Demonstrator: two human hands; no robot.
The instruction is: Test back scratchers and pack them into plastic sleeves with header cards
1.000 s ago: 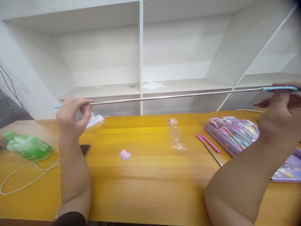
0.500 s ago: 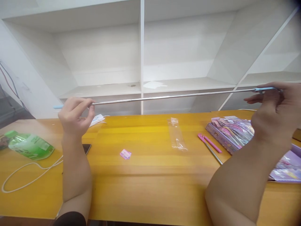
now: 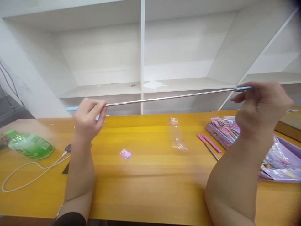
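Left hand (image 3: 88, 117) closed round blue-ended metal rod (image 3: 169, 98) near one end; right hand (image 3: 261, 97) grips opposite blue end. Rod spans between hands, slightly tilted, above surface (image 3: 150, 194). I judge it light, stiff, slick mid-shaft; blue ends likely surest hold.

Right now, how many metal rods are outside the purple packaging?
2. One silver rod is held between the left hand and right hand; one pink-ended rod lies on the table beside the purple box. The right forearm may hide others.
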